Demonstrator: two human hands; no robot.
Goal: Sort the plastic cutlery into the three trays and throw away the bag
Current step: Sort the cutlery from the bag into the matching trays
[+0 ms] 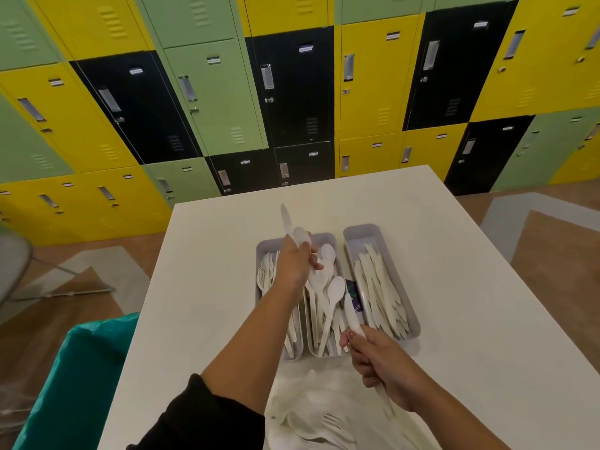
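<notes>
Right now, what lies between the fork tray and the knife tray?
In the head view, the spoon tray lies between the fork tray and the knife tray. The left hand hovers over it, holding cutlery.

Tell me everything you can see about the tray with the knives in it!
The knife tray is a long, narrow, light grey box with rounded corners, plastic by the look of it. It sits flat on the white table, the rightmost of three trays lined up side by side. It is open on top and filled with white plastic knives lying lengthwise, loosely piled. Something small and dark purple is wedged by its left wall. The right hand is just in front of it, not touching it.
</notes>
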